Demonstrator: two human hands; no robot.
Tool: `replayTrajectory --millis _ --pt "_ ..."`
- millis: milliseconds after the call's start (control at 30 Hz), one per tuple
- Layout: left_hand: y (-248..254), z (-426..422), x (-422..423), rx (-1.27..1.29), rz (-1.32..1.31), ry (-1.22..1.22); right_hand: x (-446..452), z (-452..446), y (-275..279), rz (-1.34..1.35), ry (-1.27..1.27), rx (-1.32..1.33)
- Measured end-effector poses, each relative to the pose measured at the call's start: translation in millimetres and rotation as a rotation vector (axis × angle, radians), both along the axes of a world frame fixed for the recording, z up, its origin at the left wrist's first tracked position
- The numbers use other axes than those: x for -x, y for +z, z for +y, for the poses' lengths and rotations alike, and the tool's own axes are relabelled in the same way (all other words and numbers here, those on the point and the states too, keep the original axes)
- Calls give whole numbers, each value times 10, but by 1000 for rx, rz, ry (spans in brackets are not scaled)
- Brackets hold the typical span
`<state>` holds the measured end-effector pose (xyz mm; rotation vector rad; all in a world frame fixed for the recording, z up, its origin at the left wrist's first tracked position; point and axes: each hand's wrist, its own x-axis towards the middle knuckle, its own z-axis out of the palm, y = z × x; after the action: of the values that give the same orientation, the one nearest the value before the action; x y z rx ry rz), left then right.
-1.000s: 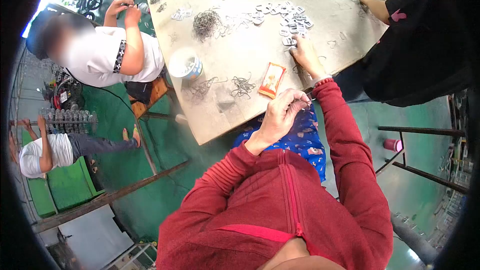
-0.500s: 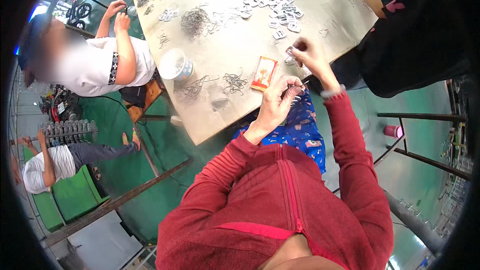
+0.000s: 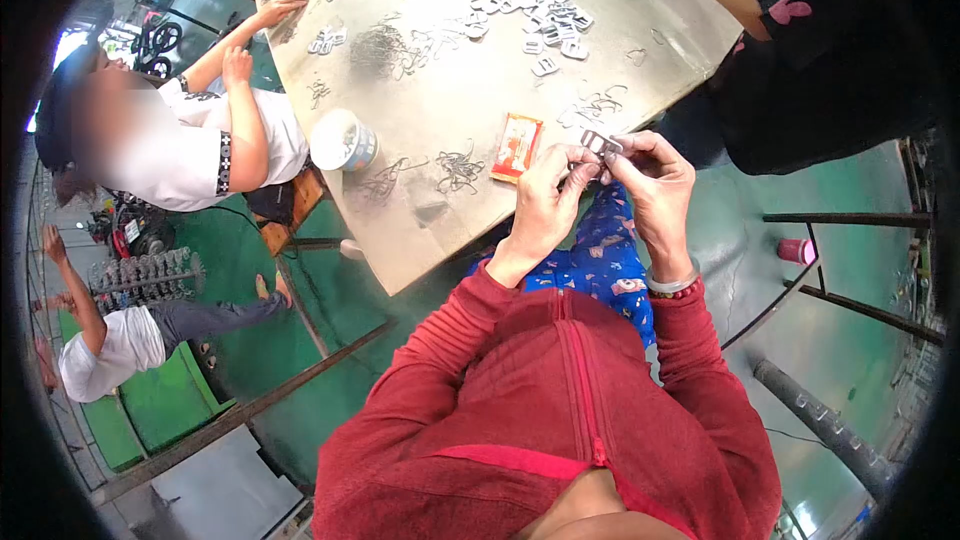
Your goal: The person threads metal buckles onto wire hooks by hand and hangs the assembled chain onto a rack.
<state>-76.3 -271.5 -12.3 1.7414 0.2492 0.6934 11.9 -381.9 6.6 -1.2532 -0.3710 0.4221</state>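
Just past the table's near edge, a small silvery metal buckle is held up between my two hands. My right hand is closed, pinching the buckle's right side between thumb and fingers. From the other side my left hand is closed too, its fingertips meeting at the buckle's lower left. Whether a thin dark piece is also between the left fingers is hidden. Beyond them on the table are thin bent wire pieces, and a red-and-white packet lies close to my left hand.
The metal table carries a pile of similar buckles, tangled wire pieces and a white tub. A person in white sits at the left, and one in dark clothes at the right.
My right hand has come back from the tabletop with a buckle and joined my left hand. The person at the left has stretched an arm onto the table.
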Motion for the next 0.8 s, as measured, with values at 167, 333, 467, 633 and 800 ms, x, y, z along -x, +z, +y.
replayTrajectory --millis 167,333,467,633,800 --pt "-93 52 5 -60 109 52 10 87 -6 157 -16 -133" --pt "-132 35 84 43 214 -37 13 30 -51 57 -13 -99" --pt "-174 365 -134 61 58 64 7 -15 54 -14 31 -110" --pt "-354 1345 -1045 -317 561 228 51 -12 166 8 106 -77" --pt "-581 1371 -1465 -788 621 261 88 -52 267 -21 112 22"
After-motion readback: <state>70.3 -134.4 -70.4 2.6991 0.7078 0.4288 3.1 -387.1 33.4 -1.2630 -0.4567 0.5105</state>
